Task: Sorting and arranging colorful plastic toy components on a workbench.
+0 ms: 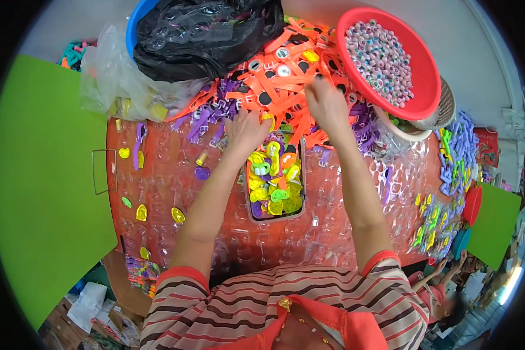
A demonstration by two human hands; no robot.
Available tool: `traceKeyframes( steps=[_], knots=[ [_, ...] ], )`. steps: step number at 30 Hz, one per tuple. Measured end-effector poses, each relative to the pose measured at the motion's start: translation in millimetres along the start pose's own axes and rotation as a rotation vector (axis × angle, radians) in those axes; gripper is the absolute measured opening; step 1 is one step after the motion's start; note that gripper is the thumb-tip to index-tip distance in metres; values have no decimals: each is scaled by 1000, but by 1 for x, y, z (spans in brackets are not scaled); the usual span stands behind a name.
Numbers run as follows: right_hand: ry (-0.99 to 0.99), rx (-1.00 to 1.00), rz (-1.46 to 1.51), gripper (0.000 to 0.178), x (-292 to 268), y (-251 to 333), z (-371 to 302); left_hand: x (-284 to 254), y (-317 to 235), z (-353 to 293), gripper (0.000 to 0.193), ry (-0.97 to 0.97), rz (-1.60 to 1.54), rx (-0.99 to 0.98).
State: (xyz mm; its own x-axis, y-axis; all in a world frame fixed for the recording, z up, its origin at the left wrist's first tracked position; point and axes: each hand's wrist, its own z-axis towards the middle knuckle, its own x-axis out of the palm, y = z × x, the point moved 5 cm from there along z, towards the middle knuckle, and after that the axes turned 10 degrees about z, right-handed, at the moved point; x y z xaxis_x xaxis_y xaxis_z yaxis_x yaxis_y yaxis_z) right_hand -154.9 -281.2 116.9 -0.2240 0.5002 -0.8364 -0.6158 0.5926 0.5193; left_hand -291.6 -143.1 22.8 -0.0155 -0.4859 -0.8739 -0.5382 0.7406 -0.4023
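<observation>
My left hand (249, 129) is closed at the near edge of a heap of strap-like toys, with a yellow plastic piece (268, 119) at its thumb and fingertips. My right hand (328, 105) is raised over the heap's orange straps (291, 81); its fingers look curled but are smeared by motion, so what they hold cannot be made out. Purple straps (201, 123) lie left of my left hand. Between my forearms sits a rectangular tray (303, 201) filled with small yellow, green, orange and purple plastic toys (274, 181).
A red basin (429, 79) of eyeball-like beads stands far right, over a metal colander (446, 105). A black plastic bag (198, 41) fills a blue tub at the back. Bagged toys (431, 224) and lavender pieces (458, 151) lie right. Another person (443, 303) is at lower right.
</observation>
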Motion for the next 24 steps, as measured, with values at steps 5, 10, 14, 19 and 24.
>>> traceKeyframes(
  steps=[5,10,14,19,24],
  knots=[
    [288,307,-164,41,54,-37,-77,16,13,-5,39,-134,-360,50],
    [-192,222,380,27,55,-49,-89,5,3,-14,24,45,-942,91],
    [-78,444,1129,17,49,-38,-79,-20,3,-27,25,57,-1213,133],
    [34,310,1000,17,-8,0,-38,-33,-16,-29,24,163,-1568,92],
    [188,343,1075,19,-26,3,-10,-63,-49,-31,25,313,-1706,89]
  ],
)
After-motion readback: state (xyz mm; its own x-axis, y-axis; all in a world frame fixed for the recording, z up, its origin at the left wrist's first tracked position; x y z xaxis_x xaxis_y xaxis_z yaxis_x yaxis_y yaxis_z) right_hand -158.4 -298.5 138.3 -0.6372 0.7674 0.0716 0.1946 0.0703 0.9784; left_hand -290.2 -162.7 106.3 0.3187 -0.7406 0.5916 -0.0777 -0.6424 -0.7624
